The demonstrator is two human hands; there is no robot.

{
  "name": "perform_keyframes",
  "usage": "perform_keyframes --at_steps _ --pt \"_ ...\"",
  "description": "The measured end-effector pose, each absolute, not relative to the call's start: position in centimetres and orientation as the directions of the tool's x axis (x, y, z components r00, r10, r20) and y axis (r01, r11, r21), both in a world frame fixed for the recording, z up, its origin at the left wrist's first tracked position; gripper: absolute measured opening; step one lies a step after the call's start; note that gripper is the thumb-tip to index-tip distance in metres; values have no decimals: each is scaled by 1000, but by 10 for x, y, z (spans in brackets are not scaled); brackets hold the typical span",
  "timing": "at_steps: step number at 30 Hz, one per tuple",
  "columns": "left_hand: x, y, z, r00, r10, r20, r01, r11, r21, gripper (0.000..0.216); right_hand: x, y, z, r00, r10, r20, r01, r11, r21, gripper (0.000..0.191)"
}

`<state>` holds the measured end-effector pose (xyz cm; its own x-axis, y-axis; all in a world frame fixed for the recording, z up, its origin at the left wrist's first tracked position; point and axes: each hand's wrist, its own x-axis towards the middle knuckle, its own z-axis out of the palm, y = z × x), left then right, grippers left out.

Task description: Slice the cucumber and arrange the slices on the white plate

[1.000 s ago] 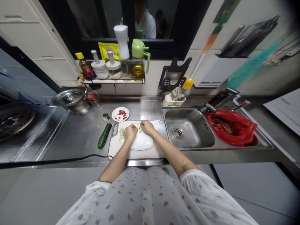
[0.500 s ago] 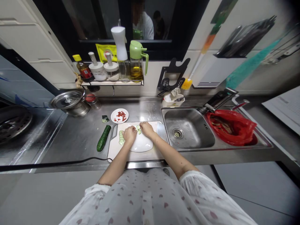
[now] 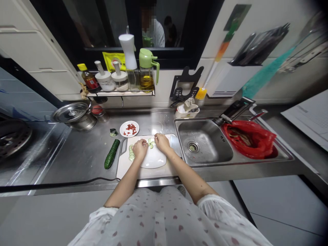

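A white cutting board (image 3: 125, 167) lies on the steel counter with a white plate (image 3: 155, 160) on it. My left hand (image 3: 139, 149) is curled over the board, right beside a row of cucumber slices (image 3: 131, 152). Its fingers are closed and what they hold is hidden. My right hand (image 3: 162, 142) rests at the plate's far edge, its fingers pinched at a few more cucumber slices (image 3: 150, 142) lying between the two hands. A whole cucumber (image 3: 111, 154) lies left of the board.
A small plate of red chopped pieces (image 3: 129, 129) and cucumber ends (image 3: 113, 133) sit behind the board. The sink (image 3: 205, 145) is to the right, with a red bag (image 3: 249, 138) beyond it. A lidded pot (image 3: 74, 114) stands at the left and a black cable (image 3: 64, 182) runs along the counter's front edge.
Both hands stay over the board and have drawn slightly apart, so the slices between them show more. The view has shifted a little.
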<state>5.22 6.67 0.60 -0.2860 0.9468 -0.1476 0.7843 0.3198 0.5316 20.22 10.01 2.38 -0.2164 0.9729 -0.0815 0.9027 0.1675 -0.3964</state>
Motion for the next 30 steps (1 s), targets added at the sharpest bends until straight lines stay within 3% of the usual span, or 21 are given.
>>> perform_keyframes --at_steps 3,11,30 --pt "55 68 6 -275 953 -129 785 300 542 17 208 95 27 -170 983 -70 906 128 -404 28" --pt "64 71 5 -269 955 -125 828 296 477 16 206 77 19 -240 962 -131 922 184 -341 28" --pt "66 75 1 -299 942 -155 801 336 496 14 211 23 23 -155 987 28 817 144 -559 23"
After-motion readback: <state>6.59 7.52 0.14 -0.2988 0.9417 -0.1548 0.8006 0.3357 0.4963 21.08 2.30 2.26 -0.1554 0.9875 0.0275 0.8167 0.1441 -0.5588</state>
